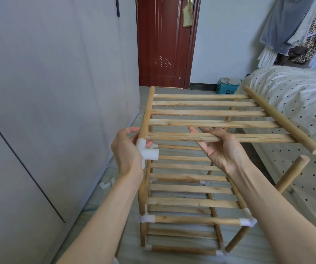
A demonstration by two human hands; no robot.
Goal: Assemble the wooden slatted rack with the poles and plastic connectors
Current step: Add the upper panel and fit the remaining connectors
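Observation:
A loose wooden slatted shelf panel [210,113] hangs level above the partly built rack [189,201]. My left hand [128,151] grips a white plastic connector [147,151] fitted on the near end of the panel's left pole [147,113]. Under the panel's nearest slat, my right hand [220,147] lies palm up with its fingers curled round the slat. The panel's right pole [280,119] ends bare, with no connector. On the rack below, white connectors [247,221] join two lower slatted shelves, and one upright pole [292,176] stands free at the right.
A grey wardrobe [48,92] runs along the left. A bed with a dotted cover [296,96] is close on the right. A red-brown door [164,40] and a blue box [227,88] are at the back. A spare white connector [106,184] lies on the floor by the wardrobe.

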